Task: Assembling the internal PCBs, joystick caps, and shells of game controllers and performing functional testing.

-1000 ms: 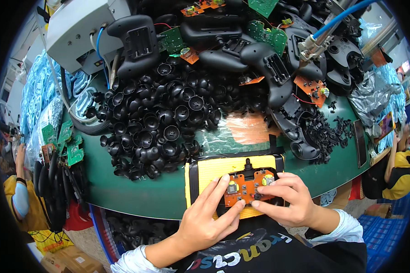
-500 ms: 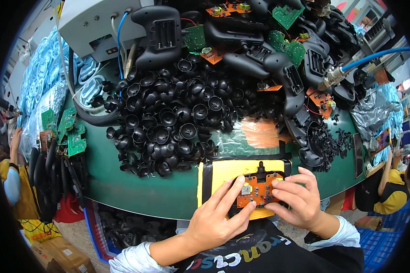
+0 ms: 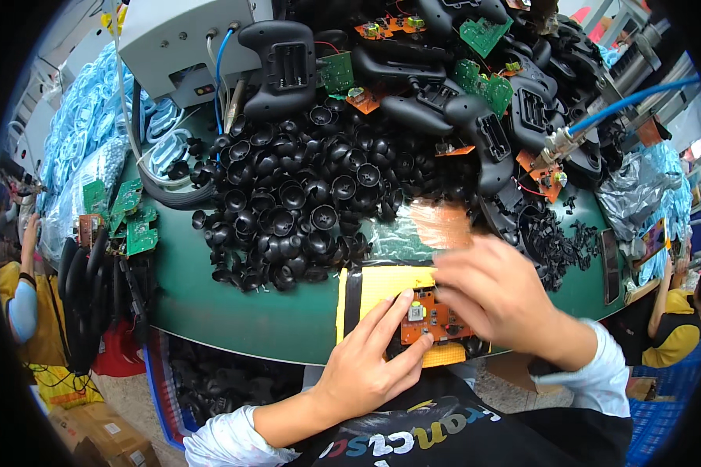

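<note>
An orange circuit board [image 3: 433, 318] sits in a dark game controller shell on a yellow pad [image 3: 376, 283] with black tape. My left hand [image 3: 370, 359] grips its left side, index finger at the top edge and thumb at the lower edge. Over the right part of the board is my right hand [image 3: 506, 289], its fingers smeared by motion, so what they hold, if anything, cannot be made out. That hand hides the right side of the board and shell.
Black dome-shaped caps [image 3: 288, 198] are heaped beyond the pad. Controller shells [image 3: 288, 68] with wired boards pile up at the back. Small black parts [image 3: 551, 249] and a phone [image 3: 610, 266] lie right. A blue-hosed tool [image 3: 557, 144] juts in; a grey machine [image 3: 179, 47] stands back left.
My right hand has lifted from the board's right edge and moved up over it, now blurred. My left hand keeps its hold. The black post at the shell's top is now hidden.
</note>
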Available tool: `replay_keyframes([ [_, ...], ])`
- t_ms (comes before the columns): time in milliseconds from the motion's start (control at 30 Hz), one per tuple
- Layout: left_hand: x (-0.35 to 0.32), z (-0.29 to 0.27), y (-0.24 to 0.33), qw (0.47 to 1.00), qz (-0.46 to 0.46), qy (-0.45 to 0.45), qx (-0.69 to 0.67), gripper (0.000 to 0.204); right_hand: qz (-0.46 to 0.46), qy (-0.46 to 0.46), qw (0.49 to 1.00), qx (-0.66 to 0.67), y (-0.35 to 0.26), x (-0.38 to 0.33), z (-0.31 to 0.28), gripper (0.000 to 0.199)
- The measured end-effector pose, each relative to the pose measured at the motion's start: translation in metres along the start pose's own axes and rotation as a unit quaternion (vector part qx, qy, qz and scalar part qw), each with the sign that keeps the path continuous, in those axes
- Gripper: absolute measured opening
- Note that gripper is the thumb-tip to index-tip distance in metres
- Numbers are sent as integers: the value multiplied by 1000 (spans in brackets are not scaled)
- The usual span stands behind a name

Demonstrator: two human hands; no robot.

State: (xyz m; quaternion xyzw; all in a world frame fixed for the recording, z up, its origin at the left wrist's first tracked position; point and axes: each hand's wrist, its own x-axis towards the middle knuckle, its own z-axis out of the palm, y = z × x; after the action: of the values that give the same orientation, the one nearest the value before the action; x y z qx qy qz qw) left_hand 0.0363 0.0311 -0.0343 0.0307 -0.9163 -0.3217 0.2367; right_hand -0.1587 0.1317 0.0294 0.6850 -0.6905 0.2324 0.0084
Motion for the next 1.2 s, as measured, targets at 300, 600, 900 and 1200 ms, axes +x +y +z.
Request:
replay_keyframes([
  [300,6,-24,13,997,-48,-65,5,45,78,-36,995,39,36,80,39,14],
  [600,45,-21,3,996,-3,-57,74,47,334,41,906,256,24,-29,-29,16],
  [900,52,-8,6,992,-35,-72,94,47,378,95,815,428,15,-71,4,23],
  [1200,70,-50,-56,936,-119,77,323,19,286,125,943,115,4,-74,9,25],
])
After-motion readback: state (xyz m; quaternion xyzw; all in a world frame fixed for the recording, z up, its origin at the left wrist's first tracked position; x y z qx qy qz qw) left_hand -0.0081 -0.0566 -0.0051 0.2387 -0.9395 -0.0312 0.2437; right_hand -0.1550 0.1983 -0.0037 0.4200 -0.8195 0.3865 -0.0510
